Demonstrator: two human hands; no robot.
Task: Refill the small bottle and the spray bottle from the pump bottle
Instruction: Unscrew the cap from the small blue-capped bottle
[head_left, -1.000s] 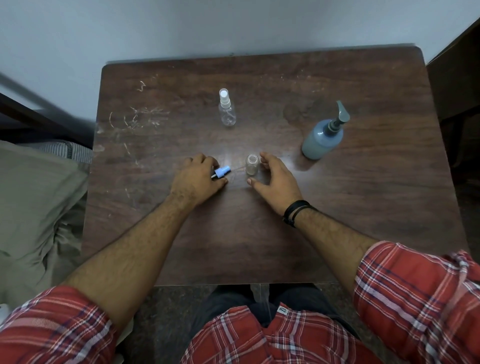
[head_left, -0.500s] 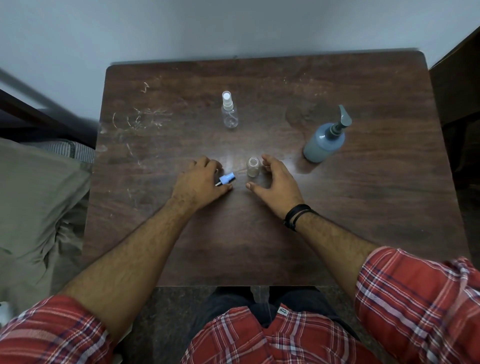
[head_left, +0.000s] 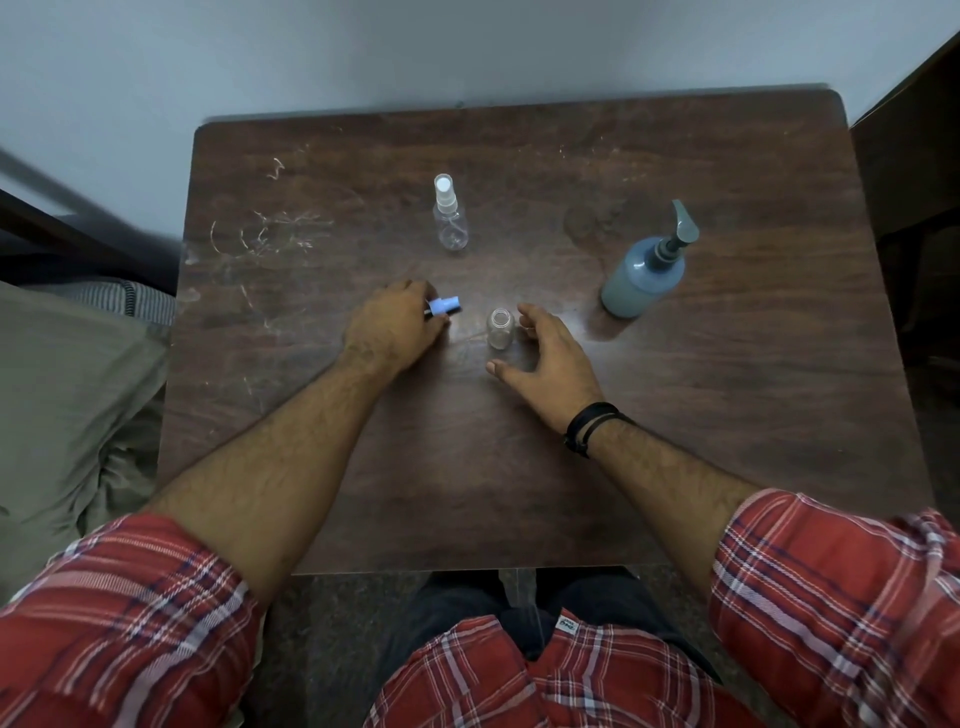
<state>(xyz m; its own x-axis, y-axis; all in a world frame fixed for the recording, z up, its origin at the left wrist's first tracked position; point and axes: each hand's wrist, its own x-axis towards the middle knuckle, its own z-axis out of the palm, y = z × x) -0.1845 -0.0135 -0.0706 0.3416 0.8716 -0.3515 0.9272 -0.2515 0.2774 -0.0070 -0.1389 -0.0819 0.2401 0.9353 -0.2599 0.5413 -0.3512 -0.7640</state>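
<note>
A: Status? Landmark is the small clear uncapped bottle, upright mid-desk.

B: Our left hand is left of it, grip closed on the small blue cap with its dark stem. A second ago that cap sat low by the bottle's mouth; it's now carried further left and slightly away from us. Our right hand has opened up: grip wide, fingers just right of the bottle, thumb in front of it, holding nothing.

A: So the mouth's clear for filling?

B: Looks so. Grey-blue plastic pump bottle stands well right and beyond, untouched. Clear spray bottle with white nozzle is straight beyond, still capped. Dark scratched wooden desk otherwise bare. We'd judge cap set-down next, then fetching the pump.
</note>
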